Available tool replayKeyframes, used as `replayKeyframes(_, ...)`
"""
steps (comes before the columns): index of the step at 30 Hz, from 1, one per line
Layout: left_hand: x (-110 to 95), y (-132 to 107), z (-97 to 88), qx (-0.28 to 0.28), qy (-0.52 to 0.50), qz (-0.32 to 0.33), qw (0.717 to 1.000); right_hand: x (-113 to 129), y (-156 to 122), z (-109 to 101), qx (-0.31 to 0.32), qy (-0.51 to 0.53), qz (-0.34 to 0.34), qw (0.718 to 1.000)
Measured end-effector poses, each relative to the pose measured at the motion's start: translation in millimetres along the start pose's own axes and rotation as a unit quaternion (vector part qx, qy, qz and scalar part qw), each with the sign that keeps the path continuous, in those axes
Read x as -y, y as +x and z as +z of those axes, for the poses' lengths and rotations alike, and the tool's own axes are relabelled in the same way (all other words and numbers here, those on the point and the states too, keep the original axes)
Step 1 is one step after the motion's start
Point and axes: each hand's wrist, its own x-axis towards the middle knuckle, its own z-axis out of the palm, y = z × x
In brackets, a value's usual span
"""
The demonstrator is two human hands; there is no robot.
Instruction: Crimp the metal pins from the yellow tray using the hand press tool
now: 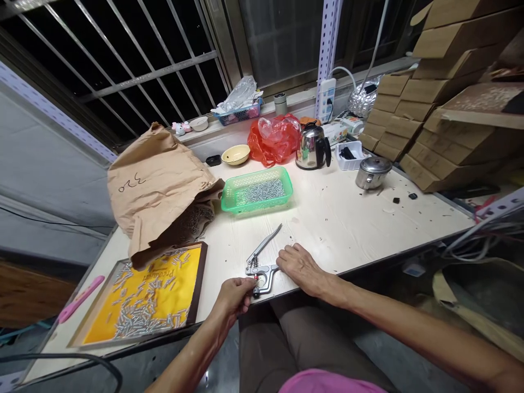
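Silver hand pliers (pixel 265 270) with a coil spring lie at the table's front edge, one handle (pixel 268 240) spread up and away. My right hand (pixel 301 267) is closed over the end of the other handle, knuckles up. At the jaw end, by a small red and black part (pixel 256 289), my left hand (pixel 236 295) pinches with thumb and forefinger; whatever is between them is too small to make out. To the left, a shallow tray (pixel 200 284) with a yellow bottom holds many small silvery metal pins (pixel 143 311). Beyond the pliers, a green plastic basket (pixel 257 207) holds more such pins.
A large brown paper bag (pixel 159 185) with metal pieces at its mouth lies at left, and a pink-handled tool (pixel 81 299) beside the tray. Behind stand a yellow bowl (pixel 236 155), red plastic bag (pixel 272 142), kettle (pixel 311 147) and lidded metal pot (pixel 372 173). Cardboard boxes (pixel 450 109) are stacked right.
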Motion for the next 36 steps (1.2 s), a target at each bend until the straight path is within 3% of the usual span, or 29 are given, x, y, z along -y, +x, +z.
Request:
replayKeyframes(11, -2, -3, 4.5, -0.015, 0.044, -0.005, 0.999, 6, -3, -1, 0.001, 0.010, 0.018, 1.000)
replayKeyframes(17, -1, -7, 4.1, -0.022, 0.046, -0.011, 0.999, -15, 11, -17, 0.008, 0.060, 0.048, 0.997)
replayKeyframes(24, -1, -10, 6.7, -0.029, 0.055, -0.011, 0.998, -42, 49, -32, 0.164, 0.031, -0.009, 0.986)
replayKeyframes(36, 2, -10, 4.1, -0.031, 0.065, -0.027, 0.997, -28, 38, -29, 0.125, -0.009, -0.003, 0.992)
